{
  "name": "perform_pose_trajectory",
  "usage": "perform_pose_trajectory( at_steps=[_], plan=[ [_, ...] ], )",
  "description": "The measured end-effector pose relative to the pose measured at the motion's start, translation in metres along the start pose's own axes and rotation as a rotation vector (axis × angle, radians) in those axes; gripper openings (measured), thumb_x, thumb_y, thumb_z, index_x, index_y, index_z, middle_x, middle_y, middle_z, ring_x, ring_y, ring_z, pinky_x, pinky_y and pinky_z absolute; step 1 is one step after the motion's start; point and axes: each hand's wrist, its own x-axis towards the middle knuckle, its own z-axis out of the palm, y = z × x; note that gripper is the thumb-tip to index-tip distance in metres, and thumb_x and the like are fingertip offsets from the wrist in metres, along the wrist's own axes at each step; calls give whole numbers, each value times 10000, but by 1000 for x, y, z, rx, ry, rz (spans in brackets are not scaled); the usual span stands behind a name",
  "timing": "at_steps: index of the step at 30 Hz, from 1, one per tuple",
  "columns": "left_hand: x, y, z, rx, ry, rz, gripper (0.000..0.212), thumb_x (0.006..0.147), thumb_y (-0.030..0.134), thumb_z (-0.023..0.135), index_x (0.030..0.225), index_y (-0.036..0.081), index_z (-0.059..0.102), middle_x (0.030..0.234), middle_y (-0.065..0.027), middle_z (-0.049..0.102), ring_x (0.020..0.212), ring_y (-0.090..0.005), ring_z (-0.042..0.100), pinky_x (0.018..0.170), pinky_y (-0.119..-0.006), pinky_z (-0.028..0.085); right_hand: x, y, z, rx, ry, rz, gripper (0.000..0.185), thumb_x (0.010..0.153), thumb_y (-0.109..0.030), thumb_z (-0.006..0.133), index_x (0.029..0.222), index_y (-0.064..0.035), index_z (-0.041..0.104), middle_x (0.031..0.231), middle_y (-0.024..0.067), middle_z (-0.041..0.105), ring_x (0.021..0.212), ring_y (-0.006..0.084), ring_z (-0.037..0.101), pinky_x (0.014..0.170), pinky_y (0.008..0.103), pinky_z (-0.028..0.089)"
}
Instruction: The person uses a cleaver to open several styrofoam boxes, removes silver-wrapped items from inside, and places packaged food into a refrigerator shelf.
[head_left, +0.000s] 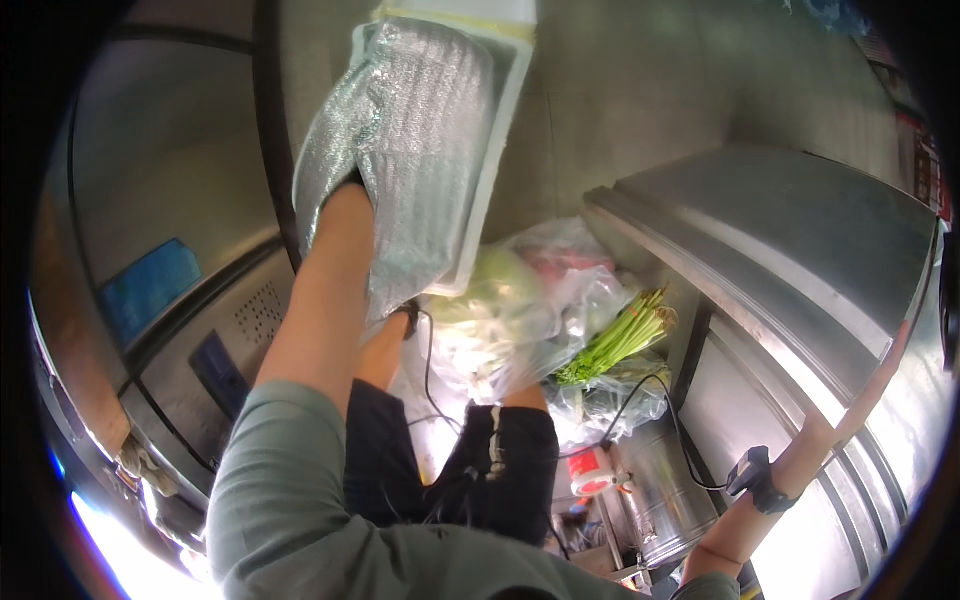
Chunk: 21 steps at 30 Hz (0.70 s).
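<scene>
My left forearm (330, 277) goes into the opening of a silver foil-bubble insulating bag (420, 150), and the hand itself is hidden inside. The bag stands in a white foam box (487, 187) and bulges over its left side. Far to the right, my right hand (862, 401) lies along the edge of a stainless-steel cabinet (780, 247), thumb apart from the fingers. A black device on a strap (761, 480) is on that wrist, with a cable running from it.
Clear plastic bags (487, 322) holding pale and red produce lie by my legs. Beside them is a bundle of green leafy stalks with roots (619, 337). A red-and-white tub (590, 472) and a metal tin (660, 487) stand lower down. Steel cabinet doors (180, 135) line the left.
</scene>
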Motion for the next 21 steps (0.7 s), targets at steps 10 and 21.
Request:
perform_pose_trajectory(
  at_steps=[10, 21],
  plan=[
    [-22, 20, -38, 70, -3, 89, 416, 793, 214, 636, 1142, -2, 573, 1036, -235, 637, 953, -408, 611, 805, -450, 489, 7, -6, 10, 275, 22, 61, 568, 924, -261, 357, 1434, -11, 338, 1482, 174, 328, 1369, 257, 317, 1130, 351, 212],
    [-356, 120, -208, 167, 198, 72, 524, 702, 268, 747, 1075, -10, 505, 863, -212, 657, 865, -359, 656, 750, -421, 514, 13, -9, -6, 377, -64, 189, 602, 942, -334, 468, 1486, -137, 301, 1578, 164, -44, 1413, 227, 243, 1005, 296, 319]
  ],
)
